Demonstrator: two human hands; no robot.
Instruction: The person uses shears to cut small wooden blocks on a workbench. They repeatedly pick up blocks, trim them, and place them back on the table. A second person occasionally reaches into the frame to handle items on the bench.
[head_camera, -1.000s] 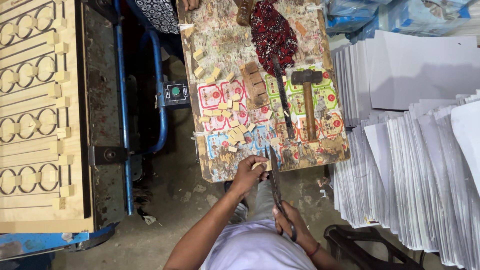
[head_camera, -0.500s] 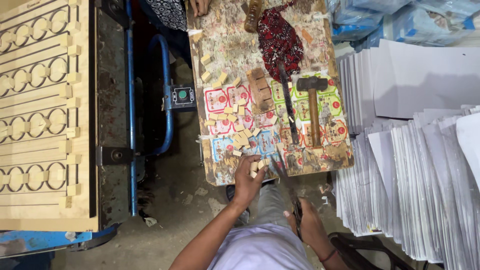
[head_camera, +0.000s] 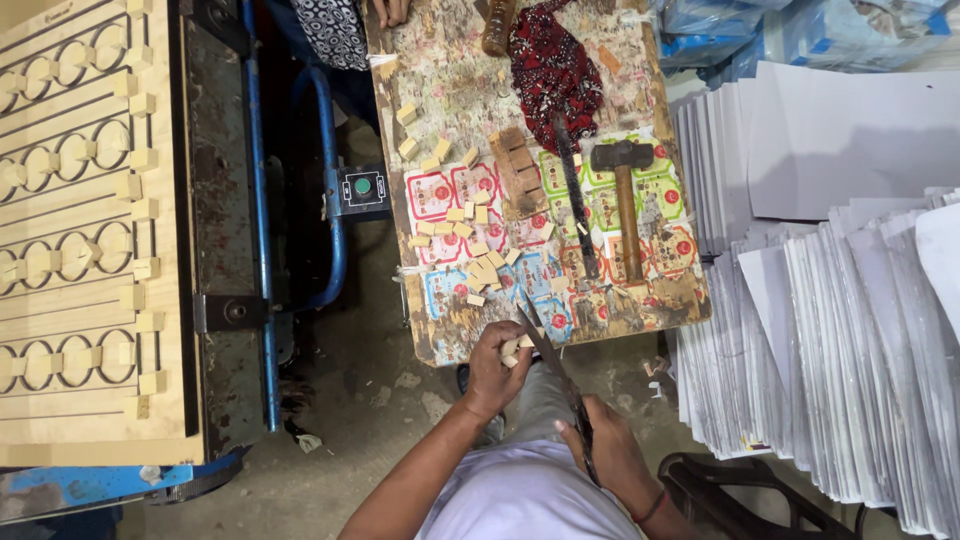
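the right hand (head_camera: 612, 460) is closed around the handle of a long dark blade (head_camera: 555, 372), low and close to the body. the blade runs up and away toward the left hand (head_camera: 497, 362), which pinches a small pale block (head_camera: 514, 346) in a narrow grip at the near edge of the work board (head_camera: 440, 345). blade and block appear to meet at the fingertips; the exact contact is too small to tell.

to do this trimming step well, in judgement:
- keep the block braced against the board edge so it cannot twist.
- keep the holding fingertips behind the cutting line, clear of the edge.
- draw the blade with a short, controlled stroke; a long pull risks slipping toward the thumb.

just beyond the hands, loose cut blocks (head_camera: 470, 250) lie scattered on the board's printed covering. further along lie a flat dark file-like bar (head_camera: 575, 195) and a hammer (head_camera: 625, 195), side by side, well apart from the hands. at the far end rests a red patterned cloth (head_camera: 550, 65). another person's hand shows at the far edge.
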